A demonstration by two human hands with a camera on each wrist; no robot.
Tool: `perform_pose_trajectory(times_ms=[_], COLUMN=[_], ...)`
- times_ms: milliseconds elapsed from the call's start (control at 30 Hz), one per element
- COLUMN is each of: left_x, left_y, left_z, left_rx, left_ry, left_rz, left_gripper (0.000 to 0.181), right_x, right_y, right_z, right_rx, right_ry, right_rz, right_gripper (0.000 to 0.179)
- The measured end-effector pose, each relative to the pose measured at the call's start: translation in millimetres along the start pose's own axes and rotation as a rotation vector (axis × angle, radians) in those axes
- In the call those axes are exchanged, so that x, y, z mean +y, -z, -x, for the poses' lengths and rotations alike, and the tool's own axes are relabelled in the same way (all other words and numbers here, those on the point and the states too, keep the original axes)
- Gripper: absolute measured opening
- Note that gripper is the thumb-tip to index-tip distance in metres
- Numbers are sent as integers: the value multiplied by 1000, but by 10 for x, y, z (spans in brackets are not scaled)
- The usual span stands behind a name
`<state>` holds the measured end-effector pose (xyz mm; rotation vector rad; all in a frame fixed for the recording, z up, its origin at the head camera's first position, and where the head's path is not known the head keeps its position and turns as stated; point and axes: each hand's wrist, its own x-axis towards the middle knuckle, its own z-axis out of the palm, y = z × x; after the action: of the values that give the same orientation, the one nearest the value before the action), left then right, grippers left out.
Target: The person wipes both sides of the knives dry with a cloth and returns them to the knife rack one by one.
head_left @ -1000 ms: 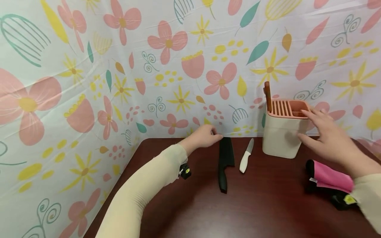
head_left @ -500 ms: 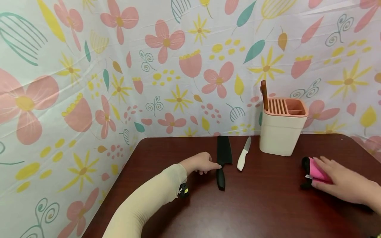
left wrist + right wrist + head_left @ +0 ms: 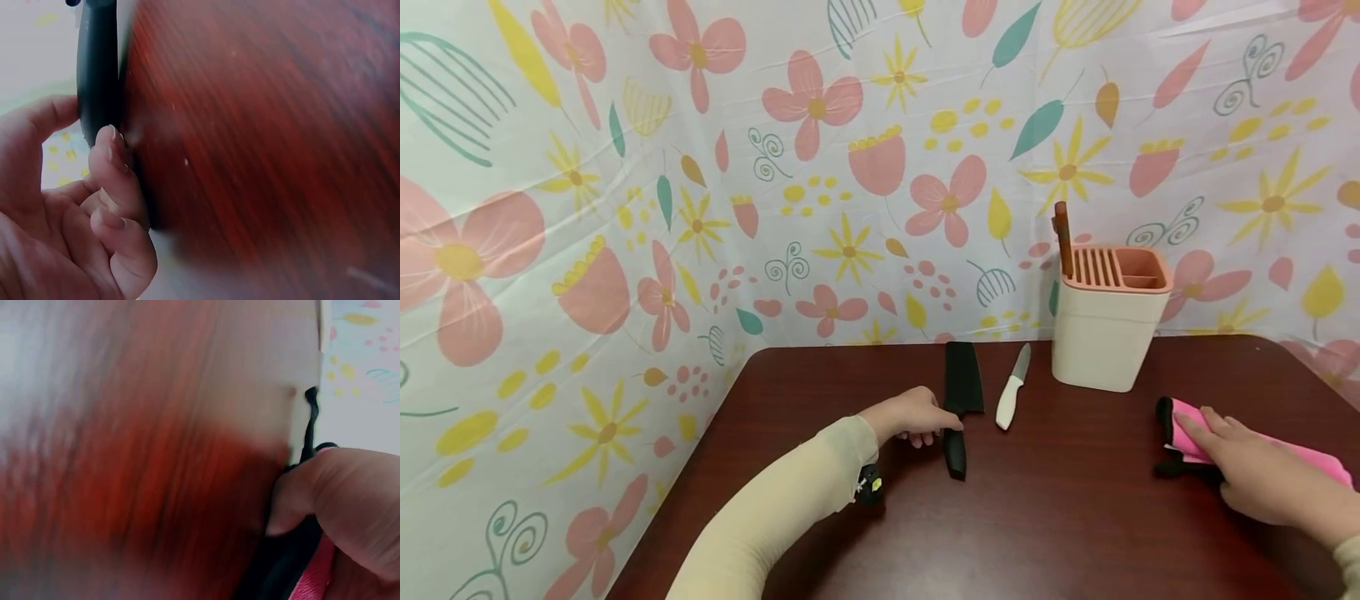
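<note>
In the head view my left hand [image 3: 917, 417] reaches to a black cleaver [image 3: 964, 379] lying flat on the table, and pinches its handle where it meets the blade. The left wrist view has the thumb and fingers on opposite sides of the black handle [image 3: 99, 62]. At the right, my right hand [image 3: 1262, 471] grips a folded pink and black cloth item [image 3: 1300, 454] from above. Its thumb [image 3: 294, 503] bends against the black side in the right wrist view; the other fingers are mostly hidden there. A white-handled knife [image 3: 1011, 400] lies right of the cleaver.
A cream knife holder [image 3: 1101, 346] with a pink slotted top stands at the back of the dark red table [image 3: 1037, 517]. A brown handle [image 3: 1063, 237] sticks up from its left slots. Flower-patterned cloth [image 3: 820, 208] hangs behind and on the left.
My left hand has come down from the cleaver's blade end to its handle. My right hand has left the knife holder's side and moved down onto the pink and black cloth item.
</note>
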<state>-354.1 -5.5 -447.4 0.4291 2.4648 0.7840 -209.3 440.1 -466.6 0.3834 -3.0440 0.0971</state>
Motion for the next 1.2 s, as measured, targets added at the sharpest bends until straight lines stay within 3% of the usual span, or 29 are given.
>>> perform_pose_trajectory(times_ms=[233, 700, 1033, 1200], left_x=[20, -10, -138, -232], left_y=[-39, -36, 5, 9], left_z=[-11, 40, 18, 18], left_rx=[21, -29, -61, -54], left_ry=[51, 127, 95, 76], left_rz=[126, 452, 518, 613], left_gripper=[38, 30, 24, 30], right_x=[110, 176, 179, 271], right_y=[41, 9, 32, 70], right_z=[-62, -97, -124, -152], right_rx=[-1, 4, 21, -25], right_ry=[38, 23, 4, -77], right_rz=[-22, -15, -45, -111], right_gripper=[85, 86, 70, 64])
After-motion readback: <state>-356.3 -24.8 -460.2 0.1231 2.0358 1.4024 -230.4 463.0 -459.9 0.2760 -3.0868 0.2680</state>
